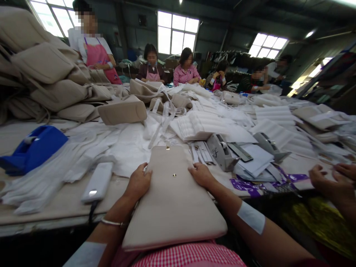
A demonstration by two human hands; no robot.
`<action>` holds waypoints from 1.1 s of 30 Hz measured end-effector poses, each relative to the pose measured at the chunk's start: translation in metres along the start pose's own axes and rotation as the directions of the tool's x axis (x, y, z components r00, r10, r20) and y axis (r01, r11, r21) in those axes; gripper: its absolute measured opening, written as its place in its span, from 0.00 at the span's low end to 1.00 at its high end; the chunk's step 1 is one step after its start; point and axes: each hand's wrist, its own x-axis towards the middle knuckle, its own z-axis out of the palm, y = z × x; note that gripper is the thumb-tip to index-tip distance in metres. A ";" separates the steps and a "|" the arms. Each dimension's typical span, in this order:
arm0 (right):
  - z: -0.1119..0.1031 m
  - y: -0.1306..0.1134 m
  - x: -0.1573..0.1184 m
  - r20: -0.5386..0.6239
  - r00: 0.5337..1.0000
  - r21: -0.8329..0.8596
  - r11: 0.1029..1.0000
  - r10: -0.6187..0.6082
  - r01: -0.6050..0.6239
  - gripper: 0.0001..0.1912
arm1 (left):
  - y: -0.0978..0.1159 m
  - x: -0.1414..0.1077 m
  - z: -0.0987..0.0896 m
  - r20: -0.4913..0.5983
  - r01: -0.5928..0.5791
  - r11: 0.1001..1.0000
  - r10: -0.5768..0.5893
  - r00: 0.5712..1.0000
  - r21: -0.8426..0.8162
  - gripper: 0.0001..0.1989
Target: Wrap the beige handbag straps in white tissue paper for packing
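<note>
A flat beige handbag (178, 207) leans from my lap onto the table edge, its flap raised away from me. On the flap's far end sits a small gold clasp (168, 147), and a gold stud (174, 175) shows on the body below. My left hand (140, 180) grips the bag's left edge, thumb on top and fingers hidden beneath. Opposite it, my right hand (202, 173) holds the right edge the same way. A silver bangle (112, 222) circles my left wrist, and a white patch (251, 217) is stuck on my right forearm.
A blue tape dispenser (35, 148) and white power bank (98, 182) lie left. Grey tape dispensers (221, 152), a phone (240, 152) and papers are right. White padding (200, 124) and beige bags (44, 63) pile behind. A neighbour's hands (332, 181) show at right; several co-workers sit or stand opposite.
</note>
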 end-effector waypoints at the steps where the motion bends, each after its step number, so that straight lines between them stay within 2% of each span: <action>1: 0.000 0.000 0.000 -0.004 1.000 -0.012 1.000 -0.005 0.005 0.17 | 0.001 -0.001 0.000 -0.008 -0.006 1.000 0.006 1.000 0.018 0.25; 4: -0.001 -0.002 -0.002 -0.026 0.999 -0.055 0.998 -0.030 0.028 0.17 | 0.011 -0.008 -0.001 -0.036 -0.009 0.994 0.013 0.999 0.107 0.27; 6: -0.002 -0.005 -0.004 -0.045 0.998 -0.087 0.995 -0.050 0.046 0.17 | 0.021 -0.015 -0.006 -0.073 -0.036 0.959 0.059 0.996 0.281 0.28; 8: -0.003 -0.008 -0.006 -0.063 0.996 -0.113 0.992 -0.066 0.059 0.17 | 0.035 -0.020 -0.015 -0.082 -0.146 0.860 0.212 0.974 0.489 0.26; 9: -0.004 -0.010 -0.007 -0.071 0.995 -0.127 0.990 -0.074 0.065 0.18 | 0.042 -0.022 -0.021 -0.049 -0.234 0.795 0.314 0.948 0.560 0.24; 11: -0.003 -0.013 -0.009 -0.086 0.991 -0.165 0.983 -0.098 0.083 0.19 | 0.056 -0.024 -0.029 0.117 -0.460 0.685 0.486 0.866 0.564 0.22; 13: -0.004 -0.014 -0.011 -0.093 0.988 -0.209 0.972 -0.126 0.105 0.19 | 0.065 -0.026 -0.032 0.345 -0.673 0.620 0.578 0.740 0.404 0.21; 15: -0.005 -0.015 -0.013 -0.088 0.988 -0.257 0.961 -0.126 0.100 0.19 | 0.068 -0.028 -0.027 0.511 -0.775 0.599 0.611 0.604 0.201 0.29; 16: -0.007 -0.016 -0.015 -0.087 0.989 -0.281 0.956 -0.116 0.087 0.19 | 0.067 -0.029 -0.022 0.554 -0.785 0.604 0.610 0.567 0.138 0.33; 17: -0.010 -0.017 -0.017 -0.089 0.989 -0.308 0.947 -0.119 0.086 0.20 | 0.065 -0.030 -0.017 0.578 -0.782 0.614 0.602 0.551 0.107 0.35; 18: -0.012 -0.018 -0.019 -0.097 0.984 -0.335 0.936 -0.151 0.111 0.20 | 0.062 -0.031 -0.012 0.588 -0.774 0.625 0.591 0.553 0.100 0.35; 20: -0.018 -0.021 -0.023 -0.118 0.943 -0.372 0.894 -0.312 0.249 0.21 | 0.055 -0.033 -0.005 0.588 -0.757 0.643 0.571 0.573 0.113 0.36; 22: -0.021 -0.024 -0.026 -0.117 0.850 -0.355 0.821 -0.514 0.447 0.22 | 0.050 -0.033 -0.002 0.579 -0.748 0.652 0.565 0.588 0.124 0.37; 24: -0.020 -0.022 -0.027 -0.017 0.769 -0.282 0.741 -0.639 0.609 0.22 | 0.047 -0.033 -0.001 0.571 -0.744 0.656 0.564 0.597 0.130 0.38; 25: -0.018 -0.019 -0.026 0.066 0.749 -0.236 0.719 -0.659 0.654 0.22 | 0.047 -0.032 -0.001 0.571 -0.743 0.657 0.562 0.598 0.132 0.38; 26: -0.016 -0.015 -0.025 0.150 0.743 -0.200 0.716 -0.652 0.668 0.23 | 0.047 -0.032 -0.002 0.571 -0.741 0.658 0.560 0.600 0.134 0.39; 27: -0.015 -0.010 -0.024 0.213 0.757 -0.185 0.735 -0.618 0.652 0.24 | 0.047 -0.031 -0.002 0.572 -0.739 0.660 0.556 0.603 0.137 0.39; 29: -0.017 0.003 -0.021 0.225 0.831 -0.202 0.810 -0.508 0.550 0.24 | 0.046 -0.030 -0.001 0.571 -0.731 0.667 0.548 0.611 0.142 0.38; 31: -0.025 0.017 -0.022 0.099 0.891 -0.201 0.868 -0.443 0.454 0.22 | 0.046 -0.028 -0.001 0.563 -0.724 0.676 0.547 0.620 0.139 0.37; 33: -0.036 0.032 -0.029 -0.080 0.887 -0.167 0.884 -0.454 0.437 0.19 | 0.045 -0.027 -0.001 0.561 -0.719 0.682 0.546 0.622 0.134 0.37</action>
